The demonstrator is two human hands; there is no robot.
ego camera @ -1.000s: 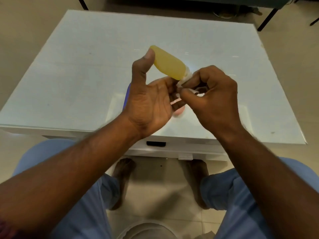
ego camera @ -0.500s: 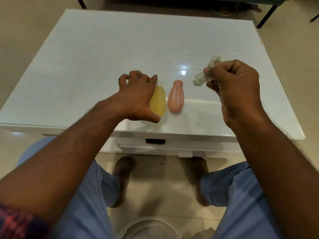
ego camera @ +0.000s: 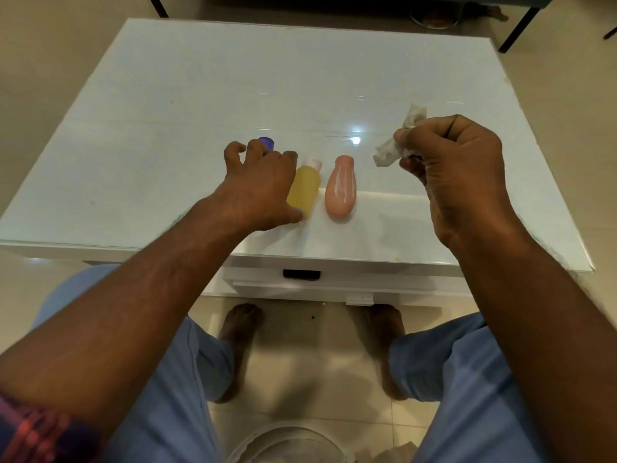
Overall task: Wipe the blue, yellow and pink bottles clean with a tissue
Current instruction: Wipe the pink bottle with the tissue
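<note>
Three small bottles lie side by side near the front edge of the white table point(ego camera: 200, 95). The yellow bottle point(ego camera: 304, 190) with a white cap is in the middle and the pink bottle point(ego camera: 340, 188) is to its right. Of the blue bottle point(ego camera: 266, 142) only the cap end shows past my fingers. My left hand point(ego camera: 260, 188) is spread palm down over the blue bottle, fingers curled and apart, thumb beside the yellow bottle. My right hand point(ego camera: 457, 175) is raised above the table to the right, pinching a crumpled white tissue point(ego camera: 397, 143).
The table has a glass top and a drawer with a dark handle point(ego camera: 301, 274) facing my knees. A white round container point(ego camera: 290, 442) stands on the floor between my legs. Dark furniture legs point(ego camera: 514, 31) stand beyond the far right corner.
The yellow bottle, held up against the tissue a second ago, now lies on the table. My left hand has let go of it and shifted left over the blue bottle. My right hand drew away rightward.
</note>
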